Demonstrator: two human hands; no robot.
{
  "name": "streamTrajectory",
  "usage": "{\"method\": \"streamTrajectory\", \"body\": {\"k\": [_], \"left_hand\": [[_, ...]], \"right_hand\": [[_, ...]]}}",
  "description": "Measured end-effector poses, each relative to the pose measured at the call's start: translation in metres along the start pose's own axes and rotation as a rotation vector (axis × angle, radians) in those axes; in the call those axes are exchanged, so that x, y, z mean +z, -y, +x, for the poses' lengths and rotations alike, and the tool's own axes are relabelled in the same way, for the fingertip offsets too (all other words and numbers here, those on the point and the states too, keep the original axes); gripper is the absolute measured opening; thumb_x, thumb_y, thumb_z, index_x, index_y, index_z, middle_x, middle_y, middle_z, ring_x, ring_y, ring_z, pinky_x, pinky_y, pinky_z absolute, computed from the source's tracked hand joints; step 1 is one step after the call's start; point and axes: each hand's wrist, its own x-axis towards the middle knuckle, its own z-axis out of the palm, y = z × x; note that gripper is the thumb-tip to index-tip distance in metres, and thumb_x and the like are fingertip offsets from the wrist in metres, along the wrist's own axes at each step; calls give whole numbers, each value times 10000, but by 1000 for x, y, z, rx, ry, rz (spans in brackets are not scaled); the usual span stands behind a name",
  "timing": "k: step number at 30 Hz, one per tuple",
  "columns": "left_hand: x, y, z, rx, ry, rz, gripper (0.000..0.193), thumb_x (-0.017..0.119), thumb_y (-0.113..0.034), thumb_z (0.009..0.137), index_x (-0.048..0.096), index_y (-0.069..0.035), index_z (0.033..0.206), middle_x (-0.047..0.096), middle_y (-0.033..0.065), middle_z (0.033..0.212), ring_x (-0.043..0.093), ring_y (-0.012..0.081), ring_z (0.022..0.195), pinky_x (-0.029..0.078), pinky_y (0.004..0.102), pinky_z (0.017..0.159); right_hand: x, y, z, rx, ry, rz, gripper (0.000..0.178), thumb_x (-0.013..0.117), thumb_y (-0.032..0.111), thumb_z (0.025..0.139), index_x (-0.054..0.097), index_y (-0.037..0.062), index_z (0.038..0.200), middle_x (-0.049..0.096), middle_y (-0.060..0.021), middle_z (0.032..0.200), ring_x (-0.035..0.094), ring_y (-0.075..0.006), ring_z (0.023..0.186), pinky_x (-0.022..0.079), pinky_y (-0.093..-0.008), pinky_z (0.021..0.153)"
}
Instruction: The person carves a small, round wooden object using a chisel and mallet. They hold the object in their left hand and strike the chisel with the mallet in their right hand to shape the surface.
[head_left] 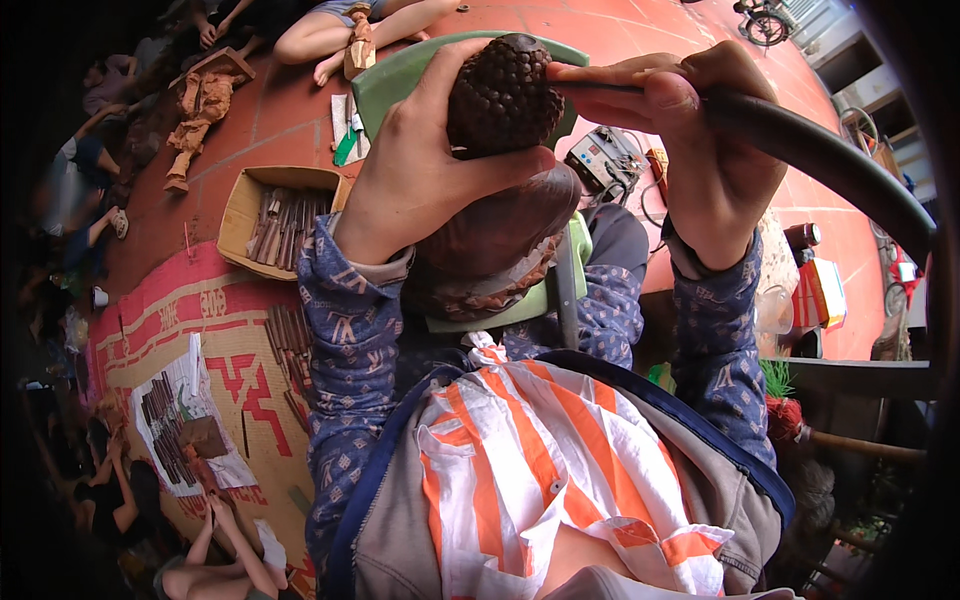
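Note:
A dark wooden carving [500,235] stands upright in front of my body, its rounded top covered in small bumps like tight curls [505,95]. My left hand [420,160] grips that knobbly top, with fingers behind it and thumb across its near side. In my right hand [710,130] is a slim dark rotary carving tool [610,88], pinched between thumb and fingers. Its tip meets the right side of the curls, where a fingertip also rests. A thick black flexible shaft [830,150] runs from the tool toward the right edge.
A green plastic chair [385,85] is behind and under the carving. To the left stands a box [235,225] of chisels, with more tools on cardboard [270,395]. A control box [600,160] with cables sits at right. Other people work around carved figures [200,120].

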Motion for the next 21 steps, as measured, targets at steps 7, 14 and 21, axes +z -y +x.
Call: {"method": "streamTrajectory", "body": {"k": [7, 14, 21], "left_hand": [[0, -6, 0, -16, -3, 6, 676, 841, -226, 706, 485, -32, 1247, 640, 115, 1061, 639, 187, 973, 503, 322, 865], [2, -4, -1, -22, -3, -15, 650, 831, -209, 711, 492, -42, 1241, 648, 118, 1036, 651, 204, 953, 505, 325, 847], [3, -1, -1, -53, -4, -69, 642, 833, -206, 700, 504, -45, 1227, 654, 127, 1022, 659, 218, 948, 510, 334, 841]], "right_hand": [[6, 1, 2, -122, 53, -53, 72, 490, -38, 942, 426, -64, 922, 640, -294, 931, 676, -375, 925, 588, -395, 803], [-5, 2, 6, -83, 77, -191, 71, 542, -54, 916, 478, -85, 924, 644, -212, 903, 683, -277, 876, 589, -349, 777], [-18, 0, 23, 158, 127, 164, 147, 567, 97, 941, 535, -42, 978, 629, -222, 1038, 690, -318, 899, 589, -413, 751]]}}
